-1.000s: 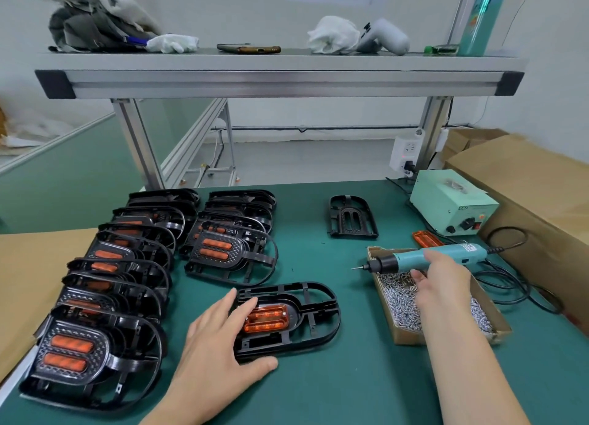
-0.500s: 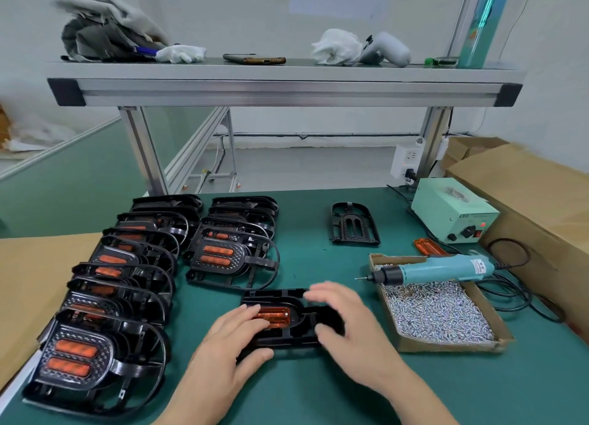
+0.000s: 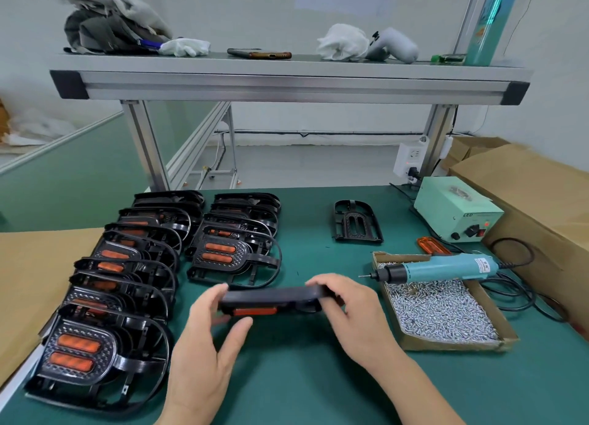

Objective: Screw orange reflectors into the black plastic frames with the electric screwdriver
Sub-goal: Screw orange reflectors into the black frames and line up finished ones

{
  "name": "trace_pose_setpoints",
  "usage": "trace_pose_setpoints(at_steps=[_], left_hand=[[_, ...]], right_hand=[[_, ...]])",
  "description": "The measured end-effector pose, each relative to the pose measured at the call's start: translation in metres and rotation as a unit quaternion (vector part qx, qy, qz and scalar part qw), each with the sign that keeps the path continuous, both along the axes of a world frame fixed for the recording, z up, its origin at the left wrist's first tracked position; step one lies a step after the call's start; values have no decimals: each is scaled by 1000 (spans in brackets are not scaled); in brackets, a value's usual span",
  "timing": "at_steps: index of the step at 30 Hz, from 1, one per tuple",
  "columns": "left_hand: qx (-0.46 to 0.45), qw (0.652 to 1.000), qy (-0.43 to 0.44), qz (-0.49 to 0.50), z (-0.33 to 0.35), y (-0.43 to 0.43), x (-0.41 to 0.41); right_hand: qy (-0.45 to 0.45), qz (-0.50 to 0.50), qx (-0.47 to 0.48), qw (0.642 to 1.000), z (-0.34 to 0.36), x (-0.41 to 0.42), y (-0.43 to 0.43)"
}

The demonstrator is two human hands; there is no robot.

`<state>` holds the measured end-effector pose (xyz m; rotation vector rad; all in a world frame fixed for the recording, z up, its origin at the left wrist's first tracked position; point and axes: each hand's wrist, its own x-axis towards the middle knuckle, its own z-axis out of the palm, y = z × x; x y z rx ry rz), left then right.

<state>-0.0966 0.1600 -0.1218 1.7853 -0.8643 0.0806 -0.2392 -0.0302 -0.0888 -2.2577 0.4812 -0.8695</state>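
A black plastic frame (image 3: 271, 298) with an orange reflector (image 3: 255, 311) in it is lifted off the green mat and tipped on edge, blurred by motion. My left hand (image 3: 207, 338) grips its left end and my right hand (image 3: 353, 313) grips its right end. The teal electric screwdriver (image 3: 439, 269) lies across the cardboard screw box (image 3: 452, 345), untouched. Two rows of black frames with reflectors (image 3: 105, 294) are stacked on the left. One bare frame (image 3: 357, 222) lies at the back, and a loose orange reflector (image 3: 433, 245) lies beside the box.
A pale green power unit (image 3: 455, 212) with cables sits at the back right beside cardboard boxes (image 3: 541, 201). Cardboard (image 3: 32, 281) covers the left table edge. An aluminium shelf (image 3: 287, 80) overhead carries cloths, a phone and a white tool.
My right hand let go of the screwdriver, which now rests on the screw box, and took the frame's right end. Both hands lifted the frame off the mat and tipped it on edge.
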Motion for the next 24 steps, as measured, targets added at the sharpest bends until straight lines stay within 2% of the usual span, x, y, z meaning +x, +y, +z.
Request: trace_pose_setpoints(at_steps=[3,5,7,10,13,18,24], left_hand=[[-44,999,-14,24,-1,-1,0],[-48,995,-70,47,-5,-2,4],[-15,989,-125,74,-10,-3,8],[47,982,-153,102,-15,-5,10],[95,979,-161,84,-15,-7,12],[155,980,-111,54,-18,-9,12],[232,970,-61,48,-18,-15,13]], right_hand=[[-13,-42,90,995,5,20,0],[-11,-49,176,983,10,38,1],[-6,-59,220,974,13,56,1],[10,-56,249,967,17,79,1],[10,-47,261,964,18,98,0],[8,-51,256,965,16,115,-5],[7,-62,160,985,5,122,3]])
